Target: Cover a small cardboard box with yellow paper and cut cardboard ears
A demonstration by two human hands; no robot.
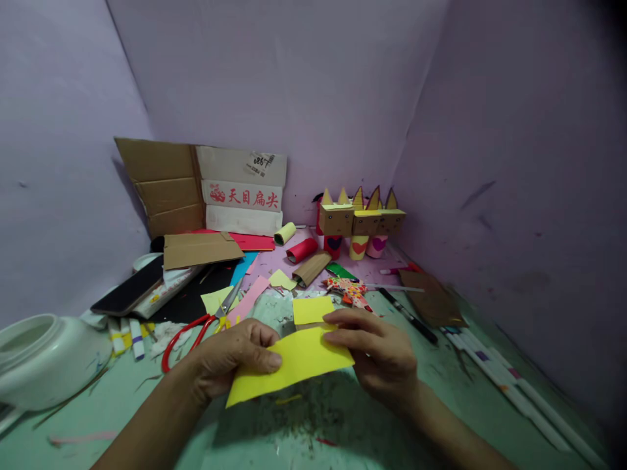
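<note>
A yellow paper sheet (294,365) is held low over the green table (343,424), between both hands. My left hand (235,359) pinches its left edge, thumb on top. My right hand (379,352) grips its right edge with fingers curled over the top. A smaller yellow paper piece (312,309) lies just behind the sheet. Red-handled scissors (196,326) lie left of my left hand.
A white jar (44,356) sits at far left, a phone (130,290) on a stack behind it. Cardboard panels (200,189) lean on the back wall. Paper-roll figures (362,225) stand at back right. Rolls, coloured scraps, a black pen (409,316) and white sticks (514,385) lie around.
</note>
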